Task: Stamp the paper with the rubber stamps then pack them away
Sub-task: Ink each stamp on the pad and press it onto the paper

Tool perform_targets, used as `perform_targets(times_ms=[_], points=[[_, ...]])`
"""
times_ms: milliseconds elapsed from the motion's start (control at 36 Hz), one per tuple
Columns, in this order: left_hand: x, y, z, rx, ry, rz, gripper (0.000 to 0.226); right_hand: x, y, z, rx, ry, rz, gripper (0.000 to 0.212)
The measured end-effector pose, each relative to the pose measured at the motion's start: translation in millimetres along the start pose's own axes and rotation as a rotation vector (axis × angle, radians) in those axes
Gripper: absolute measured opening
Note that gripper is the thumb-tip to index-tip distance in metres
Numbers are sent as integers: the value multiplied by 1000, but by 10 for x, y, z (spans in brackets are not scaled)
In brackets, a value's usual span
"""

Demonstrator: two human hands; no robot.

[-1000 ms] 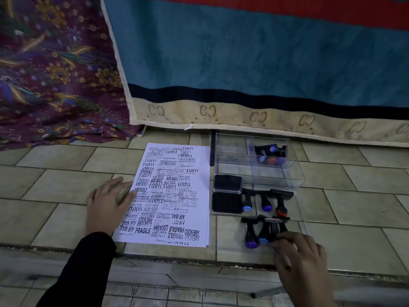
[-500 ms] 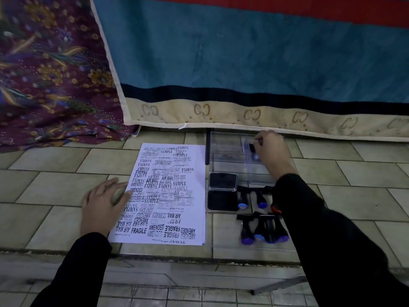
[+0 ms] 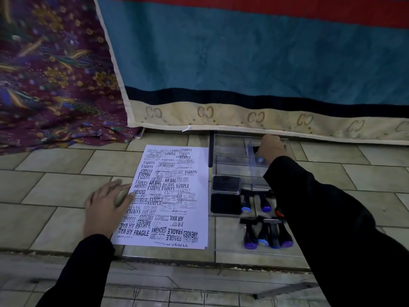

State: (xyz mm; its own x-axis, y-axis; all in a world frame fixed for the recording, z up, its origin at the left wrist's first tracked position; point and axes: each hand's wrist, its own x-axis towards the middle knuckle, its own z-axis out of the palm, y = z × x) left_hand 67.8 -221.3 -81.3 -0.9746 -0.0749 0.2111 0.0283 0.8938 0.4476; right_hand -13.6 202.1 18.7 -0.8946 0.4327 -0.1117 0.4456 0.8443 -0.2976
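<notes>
Stamp inside clear box

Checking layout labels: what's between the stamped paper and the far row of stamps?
In the head view, the open ink pad lies between the paper and that row of stamps, its black pad beside the nearest stamp.

Person, two arms in view.
- Left sleeve: long, plain black, matte fabric, close-fitting, cuff at wrist.
- Right sleeve: same plain black fabric, fuller and wider toward upper arm, soft folds along forearm, cuff at wrist.
- Left hand: bare beyond cuff.
- Right hand: bare beyond cuff.
- Sleeve detail dim in low light; seams and stitching not discernible.
</notes>
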Motion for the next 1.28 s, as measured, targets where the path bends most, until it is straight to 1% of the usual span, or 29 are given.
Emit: perform_targets(times_ms=[139, 250, 472, 583, 639, 722, 806, 861, 944, 1083, 1222, 1278], points=[[-2, 10, 0, -3, 9, 2, 39, 8, 22, -8, 61, 1, -1, 17], [1, 1, 4, 3, 9, 6, 40, -9, 39, -45, 96, -27, 11, 31], [-4, 17, -5, -6, 8, 1, 41, 26, 57, -128, 113, 32, 26, 37], [-10, 30, -16, -10, 9, 4, 41, 32, 71, -181, 157, 38, 57, 34], [-10, 32, -18, -7, 10, 1, 42, 21, 109, -179, 236, 101, 15, 27], [-7, 30, -16, 3, 7, 1, 43, -100, 136, -172, 392, 247, -60, 19], [-6, 32, -15, 6, 4, -1, 43, -290, 120, -183, 453, 358, -124, 20], [-9, 41, -22, 9, 3, 0, 44, -437, 94, -187, 498, 381, -151, 21], [-13, 56, -33, 5, 6, 1, 43, -711, 59, -155, 607, 313, -224, 17], [-13, 59, -34, 15, 5, -7, 44, -1205, 62, -13, 734, 158, -336, 21], [-16, 46, -24, 0, 27, 17, 44, -1512, 94, 166, 617, 95, -474, 31], [-18, 43, -23, -2, 30, 14, 47, -1574, 116, 217, 559, 77, -521, 31]])
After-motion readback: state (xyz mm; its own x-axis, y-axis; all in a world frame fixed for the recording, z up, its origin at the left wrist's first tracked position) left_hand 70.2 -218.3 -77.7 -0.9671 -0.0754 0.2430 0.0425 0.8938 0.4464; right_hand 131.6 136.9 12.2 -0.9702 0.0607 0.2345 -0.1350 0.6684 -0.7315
